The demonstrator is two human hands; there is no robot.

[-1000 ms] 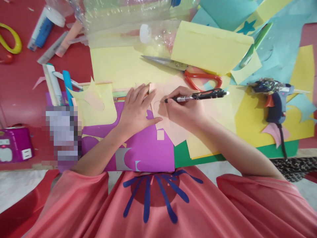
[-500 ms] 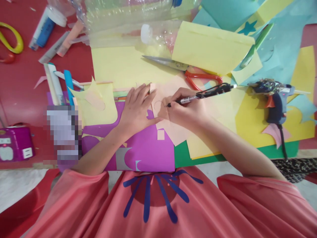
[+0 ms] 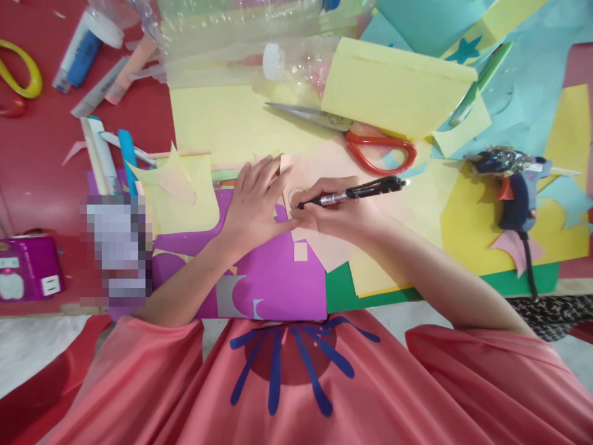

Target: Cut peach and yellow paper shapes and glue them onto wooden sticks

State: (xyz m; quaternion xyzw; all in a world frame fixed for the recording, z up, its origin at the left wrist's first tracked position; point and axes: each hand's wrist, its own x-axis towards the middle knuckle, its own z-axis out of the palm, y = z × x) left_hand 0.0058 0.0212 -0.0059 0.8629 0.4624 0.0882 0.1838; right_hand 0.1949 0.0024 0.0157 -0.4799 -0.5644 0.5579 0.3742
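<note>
My right hand [image 3: 343, 213] grips a black pen [image 3: 356, 191], its tip touching a peach paper sheet [image 3: 324, 164] where a small round outline is drawn. Flat on the left edge of that sheet lies my left hand [image 3: 257, 204], fingers stretched out and pressing it down over a magenta sheet [image 3: 278, 278]. Red-handled scissors [image 3: 365, 139] lie just beyond the pen.
A blue glue gun [image 3: 512, 185] rests on yellow paper at the right. Clear plastic bottles [image 3: 250, 37] lie at the back. Glue sticks and markers [image 3: 109, 154] are at the left, a purple device [image 3: 28, 269] near the red table's edge. Coloured paper covers the table.
The pen tip has moved left along the round outline on the peach sheet, and the pen now lies lower and flatter. My left hand has stayed put.
</note>
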